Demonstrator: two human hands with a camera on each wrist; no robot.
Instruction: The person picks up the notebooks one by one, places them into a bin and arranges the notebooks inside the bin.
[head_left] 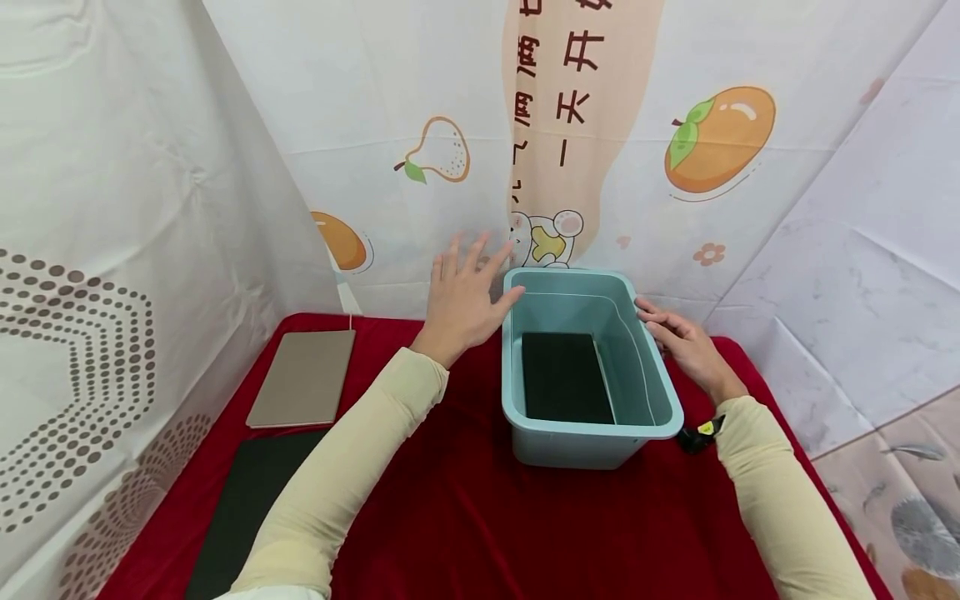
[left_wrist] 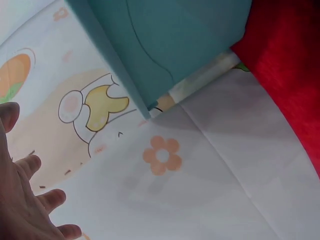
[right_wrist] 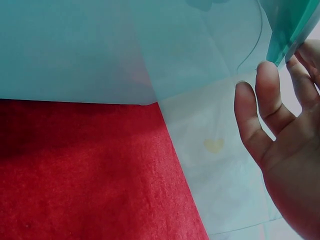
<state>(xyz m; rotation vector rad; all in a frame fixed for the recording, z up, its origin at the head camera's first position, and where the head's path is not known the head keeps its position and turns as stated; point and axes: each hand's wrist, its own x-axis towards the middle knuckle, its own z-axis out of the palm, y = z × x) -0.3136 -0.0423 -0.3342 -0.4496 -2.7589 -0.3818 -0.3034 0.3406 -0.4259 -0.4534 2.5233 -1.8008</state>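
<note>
The bin [head_left: 573, 446] stands on the red cloth [head_left: 450, 517], right of the middle, with a black slab [head_left: 566, 379] lying inside at the bottom. The right hand [head_left: 686, 350] is at the bin's right side, fingers loosely bent and a fingertip at the rim; no firm grip shows. The left hand [head_left: 465, 304] has its fingers spread wide and holds nothing, just beside the bin's far left corner, with a gap visible from the left wrist.

A push from the right alone could slide or twist the bin, since no hand braces its left side, and the loose cloth might ruck up beneath it. Raised by one side, the bin could tip and send the slab sliding against a wall.

Behind, the printed curtain [head_left: 352, 108] hangs close and may catch the far rim. At left lie a grey book [head_left: 303, 379] and a dark folder [head_left: 247, 500]; the left sleeve [head_left: 360, 458] crosses in front of the folder, hiding part of it, and could drag it if it dips. A black strap [head_left: 697, 437] sits at the right wrist.
</note>
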